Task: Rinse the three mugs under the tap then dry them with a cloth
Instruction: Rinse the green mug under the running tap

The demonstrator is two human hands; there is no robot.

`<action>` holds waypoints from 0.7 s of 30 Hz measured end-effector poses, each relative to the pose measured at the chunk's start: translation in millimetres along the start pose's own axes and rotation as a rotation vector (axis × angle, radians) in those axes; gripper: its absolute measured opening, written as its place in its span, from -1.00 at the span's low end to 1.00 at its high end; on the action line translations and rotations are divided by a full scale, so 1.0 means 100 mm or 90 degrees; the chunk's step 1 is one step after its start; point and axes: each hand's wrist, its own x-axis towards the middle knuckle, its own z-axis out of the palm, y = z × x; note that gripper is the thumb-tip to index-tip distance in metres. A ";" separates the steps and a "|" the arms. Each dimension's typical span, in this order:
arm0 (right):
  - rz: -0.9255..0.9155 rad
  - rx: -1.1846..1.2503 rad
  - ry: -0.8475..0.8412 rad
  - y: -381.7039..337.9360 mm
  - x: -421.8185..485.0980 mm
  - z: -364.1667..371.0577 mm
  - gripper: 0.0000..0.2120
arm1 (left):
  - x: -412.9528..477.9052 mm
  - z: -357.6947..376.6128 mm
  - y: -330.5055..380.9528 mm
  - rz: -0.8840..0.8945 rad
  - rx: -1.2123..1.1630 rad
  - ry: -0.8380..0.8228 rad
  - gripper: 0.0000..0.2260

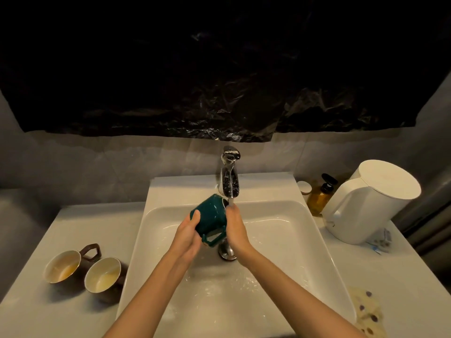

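A dark green mug (211, 213) is held tilted over the white sink (280, 230), its mouth turned toward the chrome tap (229, 172). Water runs from the spout onto the mug's rim and my fingers. My left hand (188, 234) grips the mug's base and side. My right hand (235, 228) presses against the mug's right side, fingertips up at the rim under the stream. The mug's handle points down toward me. Two brown mugs with cream insides, one (62, 265) and another (103, 274), stand on the counter at the left. A pale dotted cloth (368, 311) lies at the right.
A white kettle (366, 203) stands at the right back, beside an amber pump bottle (321, 195) and a small jar (304, 187). The sink's drain plug (227, 252) is below my hands. Black plastic sheet (219, 81) covers the wall above.
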 end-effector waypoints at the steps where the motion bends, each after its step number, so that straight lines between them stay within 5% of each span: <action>1: -0.032 -0.036 -0.009 0.02 -0.07 0.01 -0.76 | 0.00 0.00 0.01 0.010 0.014 0.006 -0.72; 4: -0.098 -0.139 -0.034 0.06 -0.10 0.00 -0.75 | 0.02 -0.01 0.02 0.032 0.056 0.010 -0.72; 10: -0.021 -0.135 0.031 -0.02 0.04 -0.04 -0.60 | 0.00 0.00 0.08 0.086 0.128 0.011 -0.76; 21: 0.007 -0.075 0.023 -0.10 -0.01 -0.30 -0.83 | 0.01 -0.06 0.05 0.071 0.059 0.035 -0.73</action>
